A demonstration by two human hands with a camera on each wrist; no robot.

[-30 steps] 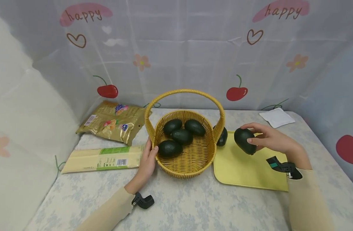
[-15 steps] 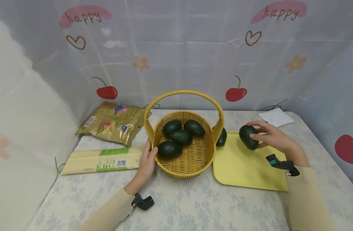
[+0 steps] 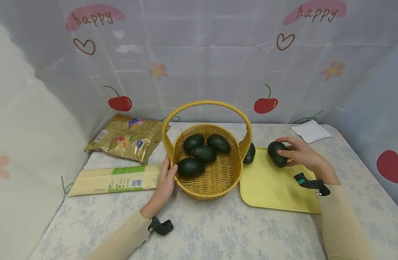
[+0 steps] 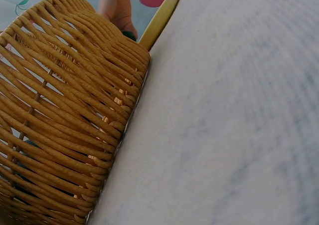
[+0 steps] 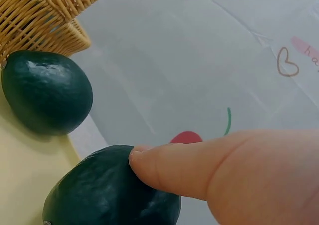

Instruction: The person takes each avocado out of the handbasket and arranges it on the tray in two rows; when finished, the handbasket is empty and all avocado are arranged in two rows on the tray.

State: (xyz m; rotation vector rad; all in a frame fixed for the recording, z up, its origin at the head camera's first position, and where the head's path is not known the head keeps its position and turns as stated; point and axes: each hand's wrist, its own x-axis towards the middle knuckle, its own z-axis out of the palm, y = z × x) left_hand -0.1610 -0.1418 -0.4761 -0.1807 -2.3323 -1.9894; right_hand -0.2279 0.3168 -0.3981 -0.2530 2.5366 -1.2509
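Observation:
My left hand (image 3: 165,183) holds the side of a yellow wicker basket (image 3: 215,186), its thumb over the rim and its fingers along the outer wall. Several dark green avocados (image 3: 191,167) lie inside the basket. Over the back part of a yellow tray (image 3: 277,196), my right hand (image 3: 299,154) grips another avocado (image 3: 277,154) between thumb and fingers; whether it touches the tray I cannot tell. In the right wrist view, the thumb presses on the held avocado (image 5: 114,190). One more avocado (image 5: 47,93) sits on the tray beside the basket, partly hidden by the handle in the head view.
A gold snack bag (image 3: 128,139) lies at the back left, with a long cream and green packet (image 3: 117,179) in front of it. Behind the tray is a white square packet (image 3: 311,131). The basket's tall handle (image 3: 206,103) arches up, and a printed curtain (image 3: 205,72) hangs behind the table.
My right hand has carried its avocado slightly right and back, then a little left again. The left hand and the basket have stayed in place.

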